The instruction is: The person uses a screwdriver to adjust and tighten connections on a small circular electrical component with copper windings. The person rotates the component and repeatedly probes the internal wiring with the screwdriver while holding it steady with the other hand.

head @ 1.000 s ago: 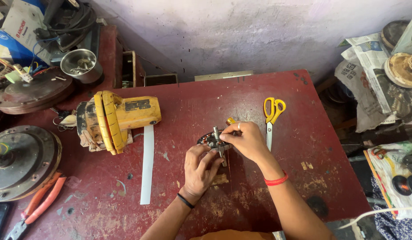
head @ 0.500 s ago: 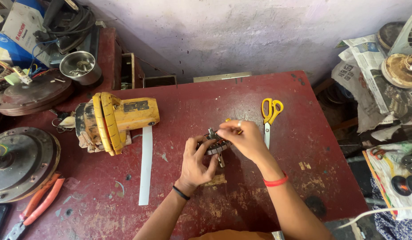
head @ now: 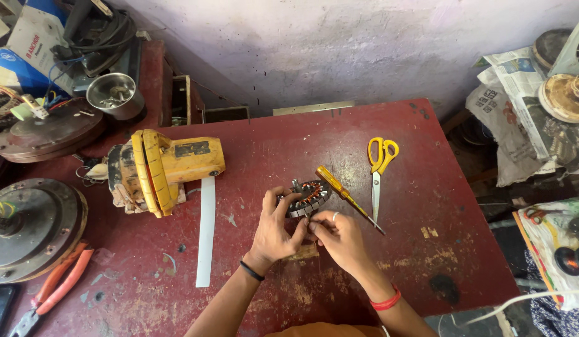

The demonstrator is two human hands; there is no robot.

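Near the front edge of the red workbench [head: 364, 293], the left hand [head: 274, 234] curled its fingers around the near side of a small motor stator [head: 307, 198] with copper windings, gripping it. The right hand [head: 341, 238] pinched at the stator's near rim with thumb and forefinger; what it pinched was too small to tell. The stator sat at the middle of the bench. A yellow-handled screwdriver [head: 344, 195] lay just right of it, touching or nearly so. Left lay a white strip [head: 206, 231]. Farther right lay yellow-handled scissors [head: 379, 175]. Toward the left edge rested a yellow power tool [head: 168, 165], with orange pliers [head: 55, 287] off the front-left corner.
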